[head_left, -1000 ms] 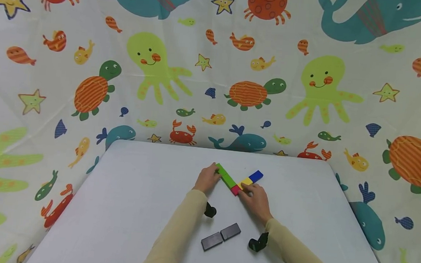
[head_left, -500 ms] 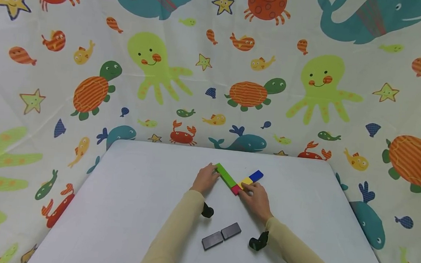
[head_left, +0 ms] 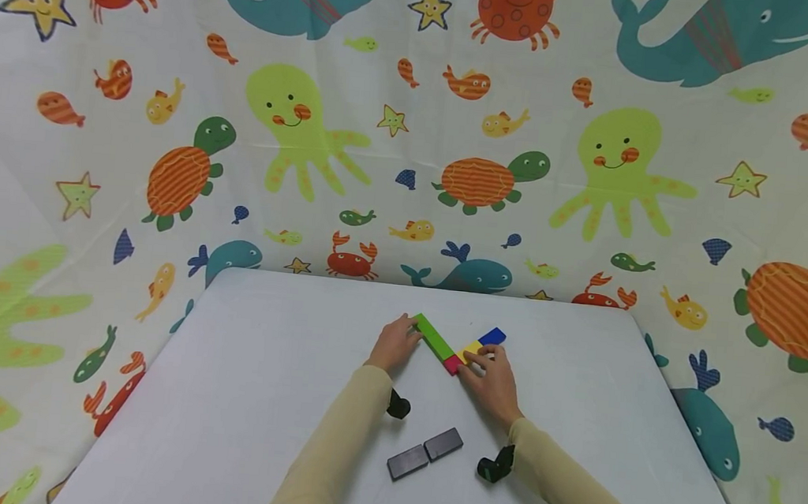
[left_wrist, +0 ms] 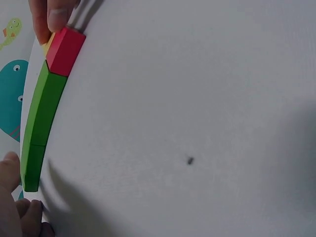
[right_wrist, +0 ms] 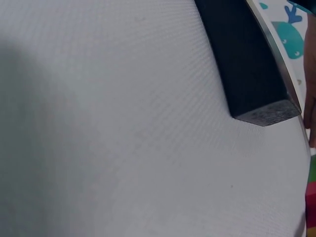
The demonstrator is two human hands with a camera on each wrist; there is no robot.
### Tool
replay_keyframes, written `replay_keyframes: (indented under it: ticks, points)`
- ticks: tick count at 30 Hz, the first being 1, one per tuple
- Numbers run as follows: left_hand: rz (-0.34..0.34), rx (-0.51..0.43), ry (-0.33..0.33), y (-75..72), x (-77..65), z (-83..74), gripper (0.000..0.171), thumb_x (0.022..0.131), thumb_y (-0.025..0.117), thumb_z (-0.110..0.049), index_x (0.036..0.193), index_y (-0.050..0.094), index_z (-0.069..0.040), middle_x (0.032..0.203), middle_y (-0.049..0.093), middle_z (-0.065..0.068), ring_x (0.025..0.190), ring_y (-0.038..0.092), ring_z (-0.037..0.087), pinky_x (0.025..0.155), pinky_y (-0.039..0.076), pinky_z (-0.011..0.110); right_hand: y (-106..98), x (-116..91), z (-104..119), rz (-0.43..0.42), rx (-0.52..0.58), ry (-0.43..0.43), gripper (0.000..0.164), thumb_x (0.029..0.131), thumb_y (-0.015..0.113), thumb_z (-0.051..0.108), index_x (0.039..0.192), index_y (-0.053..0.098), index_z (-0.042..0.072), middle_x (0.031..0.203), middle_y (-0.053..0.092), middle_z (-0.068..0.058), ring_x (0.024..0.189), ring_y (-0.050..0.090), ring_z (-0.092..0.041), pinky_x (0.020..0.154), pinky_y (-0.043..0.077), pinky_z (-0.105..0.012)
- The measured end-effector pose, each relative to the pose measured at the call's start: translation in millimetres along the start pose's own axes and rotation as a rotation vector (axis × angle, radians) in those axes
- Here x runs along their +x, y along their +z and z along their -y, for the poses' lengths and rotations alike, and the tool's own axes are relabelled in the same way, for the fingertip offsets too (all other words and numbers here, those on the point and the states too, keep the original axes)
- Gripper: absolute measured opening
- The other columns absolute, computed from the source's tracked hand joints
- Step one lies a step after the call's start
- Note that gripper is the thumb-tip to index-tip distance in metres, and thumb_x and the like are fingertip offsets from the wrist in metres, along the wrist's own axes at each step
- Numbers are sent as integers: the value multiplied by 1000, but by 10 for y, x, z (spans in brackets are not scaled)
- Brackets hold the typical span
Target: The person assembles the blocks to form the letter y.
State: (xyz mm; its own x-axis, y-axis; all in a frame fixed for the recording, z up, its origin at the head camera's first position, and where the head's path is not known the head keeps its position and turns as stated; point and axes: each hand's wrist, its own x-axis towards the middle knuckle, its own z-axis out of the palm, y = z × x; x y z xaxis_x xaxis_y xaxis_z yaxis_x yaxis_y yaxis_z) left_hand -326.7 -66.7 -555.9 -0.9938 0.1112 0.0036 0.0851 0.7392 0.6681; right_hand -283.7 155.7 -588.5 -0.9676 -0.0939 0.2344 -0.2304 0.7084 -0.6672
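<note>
Two green blocks (head_left: pixel 433 336) lie end to end on the white table, with a red block (head_left: pixel 452 364) at their near end. From there a yellow block (head_left: pixel 470 350) and a blue block (head_left: pixel 492 336) run up to the right, making a V. My right hand (head_left: pixel 493 382) pinches the yellow block beside the red one, its thumb and finger showing in the left wrist view. My left hand (head_left: pixel 394 345) is at the far end of the green blocks, fingertips right at that end (left_wrist: pixel 30 182); its thumb is hidden in the left wrist view.
Two dark grey blocks (head_left: pixel 425 454) lie nearly end to end between the forearms, closer to the person. A cloth (head_left: pixel 384 147) printed with sea animals hangs behind the table (head_left: pixel 261 351) and at its sides. Black wrist cameras (head_left: pixel 496 465) hang under both wrists.
Since a second ago my left hand has drawn slightly left along the green end. The fingers of my right hand have lifted a little. The blocks look unmoved.
</note>
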Motion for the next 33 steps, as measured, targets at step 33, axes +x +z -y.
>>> replay_keyframes:
  ticks: [33]
  points:
    - [495,95,692,153,-514,-152,28,94,67,-24,120,68,-12,115,64,-3,102,57,4,90,44,16,-57,145,-106,43,-32,-18,37,88,75,28,117,72,6,117,52,-13,108,55,-31,92,47,-48]
